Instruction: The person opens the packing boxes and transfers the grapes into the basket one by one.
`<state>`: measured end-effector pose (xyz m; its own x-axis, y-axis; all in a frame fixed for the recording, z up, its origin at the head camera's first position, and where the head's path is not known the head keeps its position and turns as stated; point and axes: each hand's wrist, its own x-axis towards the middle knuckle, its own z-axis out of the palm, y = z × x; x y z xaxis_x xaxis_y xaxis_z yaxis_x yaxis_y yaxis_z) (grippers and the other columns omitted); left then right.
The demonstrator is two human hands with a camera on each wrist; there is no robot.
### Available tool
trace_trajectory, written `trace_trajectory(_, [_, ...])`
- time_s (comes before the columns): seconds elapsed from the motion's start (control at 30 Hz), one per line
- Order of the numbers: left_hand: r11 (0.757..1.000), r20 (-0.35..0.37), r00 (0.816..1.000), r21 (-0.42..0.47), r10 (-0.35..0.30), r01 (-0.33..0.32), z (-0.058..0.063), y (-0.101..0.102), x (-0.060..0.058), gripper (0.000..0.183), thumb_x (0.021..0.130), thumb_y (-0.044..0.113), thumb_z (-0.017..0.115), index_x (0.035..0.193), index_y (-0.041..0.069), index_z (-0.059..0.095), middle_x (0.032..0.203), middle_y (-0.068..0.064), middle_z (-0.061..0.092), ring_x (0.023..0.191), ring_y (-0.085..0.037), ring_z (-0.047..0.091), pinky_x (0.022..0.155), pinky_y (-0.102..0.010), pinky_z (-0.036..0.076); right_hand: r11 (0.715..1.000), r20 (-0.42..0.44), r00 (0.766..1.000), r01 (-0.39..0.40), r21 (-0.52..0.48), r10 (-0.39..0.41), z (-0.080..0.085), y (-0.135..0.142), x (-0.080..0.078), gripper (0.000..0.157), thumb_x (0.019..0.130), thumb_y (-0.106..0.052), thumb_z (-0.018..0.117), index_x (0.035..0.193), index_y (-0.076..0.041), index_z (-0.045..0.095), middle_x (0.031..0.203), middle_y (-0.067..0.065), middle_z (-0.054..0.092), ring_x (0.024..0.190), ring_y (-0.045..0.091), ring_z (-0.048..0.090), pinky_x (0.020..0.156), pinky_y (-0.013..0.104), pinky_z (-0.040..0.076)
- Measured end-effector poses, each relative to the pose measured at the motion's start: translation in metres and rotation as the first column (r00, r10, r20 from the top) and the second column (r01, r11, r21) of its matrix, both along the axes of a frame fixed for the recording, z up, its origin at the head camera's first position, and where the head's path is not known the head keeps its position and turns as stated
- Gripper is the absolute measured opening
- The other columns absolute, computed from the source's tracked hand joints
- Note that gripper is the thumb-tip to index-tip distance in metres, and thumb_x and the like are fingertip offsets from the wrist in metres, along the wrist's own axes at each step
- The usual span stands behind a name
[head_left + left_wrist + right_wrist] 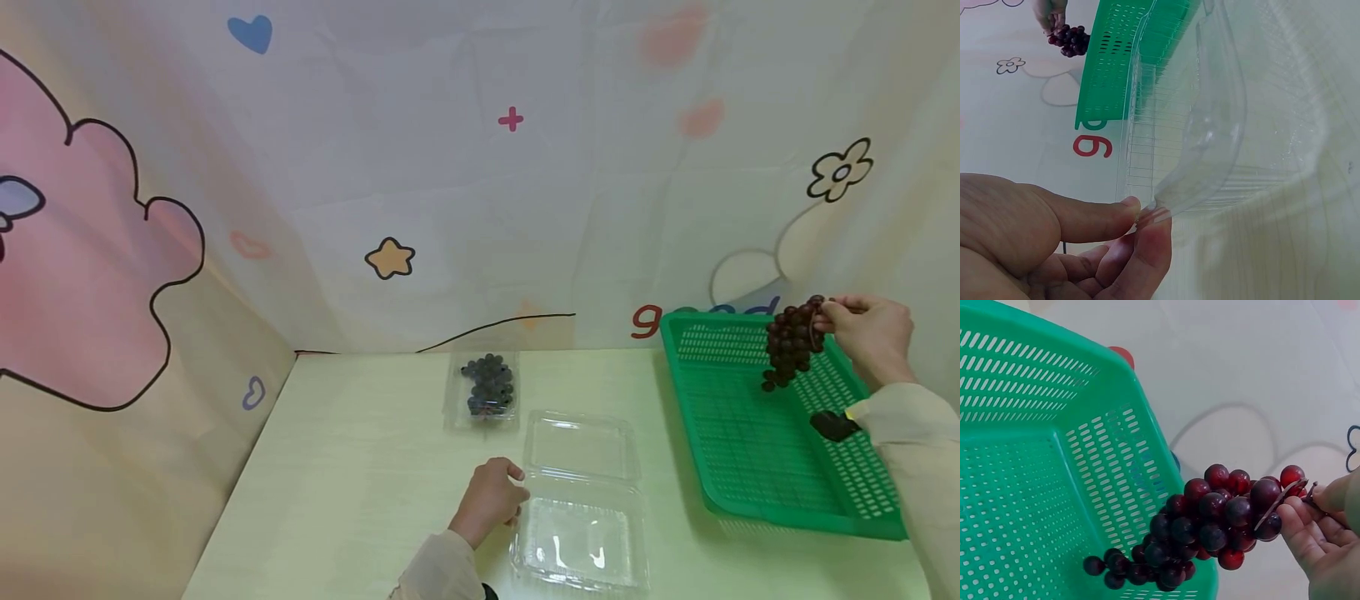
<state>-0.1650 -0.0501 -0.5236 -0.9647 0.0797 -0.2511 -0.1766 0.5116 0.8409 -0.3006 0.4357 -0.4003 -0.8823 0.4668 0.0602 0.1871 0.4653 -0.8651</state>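
My right hand [873, 333] pinches the stem of a dark red bunch of grapes [791, 343], which hangs over the green basket [701, 467]. In the right wrist view the grapes [1210, 519] overlap the basket's wall, with the stem between thumb and fingers. Lower in the head view, my left hand [491, 500] is at the left edge of an opened clear plastic clamshell box [577, 542]. The left wrist view shows thumb and forefinger pinching the rim of that box [1216, 137]. Its lid [581, 446] lies folded back, away from me.
A second clear box [453, 408] holding dark grapes [491, 387] stands at the back of the pale table [337, 467]. Behind the table hangs a printed curtain [465, 208]. The basket's raised rim borders the right side.
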Motion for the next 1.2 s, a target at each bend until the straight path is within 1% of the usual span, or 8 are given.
trace_trajectory(0.27, [1.0,-0.002,1.0,-0.017,-0.007,0.007,0.002,0.002,-0.001,0.013,0.088,-0.007,0.07,0.096,0.001,0.063,0.061,-0.007,0.06,0.045,-0.011,0.051,0.043,-0.023,0.049,0.999,-0.011,1.0,0.017,-0.05,-0.018,-0.004,0.006,-0.005,0.019,0.108,-0.022,0.053,0.112,-0.006,0.062,0.066,-0.029,0.053,0.059,-0.01,0.06,0.057,0.014,0.054])
trace_trajectory(0.4, [1.0,-0.006,1.0,-0.018,-0.012,0.012,0.003,0.002,-0.002,0.012,0.088,-0.007,0.069,0.097,0.0,0.064,0.06,-0.008,0.06,0.044,-0.011,0.051,0.044,-0.024,0.05,0.986,-0.047,0.999,-0.028,-0.163,0.021,-0.001,0.008,-0.006,0.012,0.106,-0.021,0.057,0.105,-0.013,0.065,0.067,-0.027,0.059,0.06,-0.007,0.064,0.056,0.014,0.054])
trace_trajectory(0.53, [1.0,-0.003,1.0,-0.021,-0.015,0.015,0.002,0.003,-0.002,0.012,0.089,-0.006,0.07,0.098,0.0,0.064,0.06,-0.007,0.06,0.044,-0.01,0.051,0.044,-0.023,0.049,0.977,-0.061,0.998,-0.038,-0.209,0.026,-0.002,0.008,-0.007,0.01,0.105,-0.02,0.058,0.099,-0.018,0.067,0.068,-0.026,0.061,0.061,-0.006,0.065,0.055,0.014,0.054])
trace_trajectory(0.7, [1.0,0.003,1.0,-0.016,-0.014,0.014,-0.001,0.004,-0.002,0.012,0.089,-0.006,0.07,0.097,0.0,0.064,0.059,-0.006,0.06,0.043,-0.01,0.05,0.044,-0.023,0.049,0.975,-0.065,0.998,-0.017,-0.22,0.003,-0.008,0.006,-0.009,0.011,0.105,-0.017,0.058,0.097,-0.017,0.067,0.067,-0.025,0.061,0.06,-0.006,0.065,0.054,0.014,0.052])
trace_trajectory(0.8, [1.0,0.0,1.0,-0.015,-0.012,0.012,-0.001,0.004,-0.001,0.012,0.089,-0.006,0.07,0.097,0.0,0.064,0.059,-0.006,0.06,0.043,-0.01,0.05,0.044,-0.023,0.049,0.948,-0.093,0.995,-0.008,-0.32,-0.023,-0.015,0.005,-0.01,0.017,0.103,-0.012,0.061,0.09,-0.017,0.07,0.067,-0.02,0.064,0.059,-0.002,0.066,0.054,0.014,0.053])
trace_trajectory(0.97, [1.0,-0.009,1.0,-0.023,-0.013,0.013,-0.002,0.003,0.0,0.012,0.089,-0.006,0.071,0.097,0.0,0.064,0.06,-0.006,0.06,0.042,-0.01,0.05,0.043,-0.023,0.049,0.865,-0.119,0.99,0.006,-0.502,-0.075,-0.026,0.005,-0.009,0.017,0.101,-0.006,0.062,0.088,-0.015,0.07,0.068,-0.013,0.067,0.058,0.003,0.068,0.055,0.017,0.055])
trace_trajectory(1.07, [0.999,-0.017,1.0,-0.035,-0.011,0.01,-0.002,0.003,0.0,0.012,0.089,-0.006,0.071,0.097,0.0,0.064,0.059,-0.005,0.059,0.042,-0.009,0.05,0.043,-0.022,0.049,0.85,-0.107,0.992,0.007,-0.526,-0.074,-0.031,0.005,-0.006,0.01,0.102,-0.009,0.062,0.095,-0.014,0.068,0.069,-0.013,0.068,0.06,0.003,0.069,0.056,0.018,0.056])
trace_trajectory(1.2, [0.999,-0.02,1.0,-0.045,-0.008,0.007,0.0,0.002,0.001,0.012,0.089,-0.006,0.071,0.097,0.0,0.064,0.059,-0.005,0.059,0.042,-0.009,0.05,0.043,-0.022,0.048,0.848,-0.102,0.993,-0.004,-0.529,-0.059,-0.034,0.005,-0.005,0.011,0.102,-0.009,0.062,0.095,-0.015,0.068,0.07,-0.013,0.068,0.06,0.004,0.069,0.057,0.018,0.057])
